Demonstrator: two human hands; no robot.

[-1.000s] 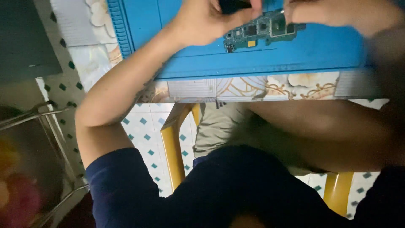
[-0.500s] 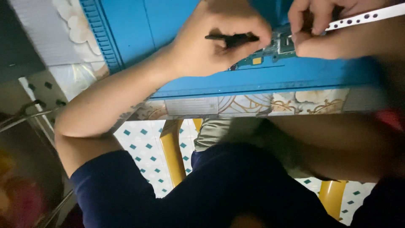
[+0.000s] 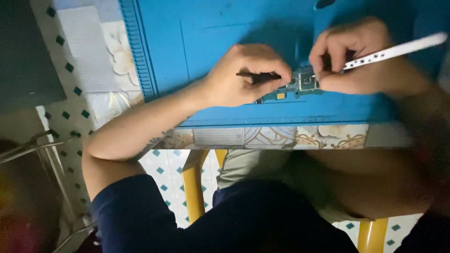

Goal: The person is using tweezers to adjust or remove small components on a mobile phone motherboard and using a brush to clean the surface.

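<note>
Board (image 3: 300, 86), one, small and green, under our left hand (image 3: 243, 75) gripping a dark tool (image 3: 255, 75); right hand (image 3: 351, 56) pinches white tweezers (image 3: 398, 49).

Floral-patterned table (image 3: 281, 137), yellow chair legs (image 3: 193, 185) w/ white-teal tiled floor (image 3: 161, 171), dim light.

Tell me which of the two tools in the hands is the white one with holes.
The white perforated tool, held by the right hand. The left hand holds a thin black tool over the green circuit board.
</note>
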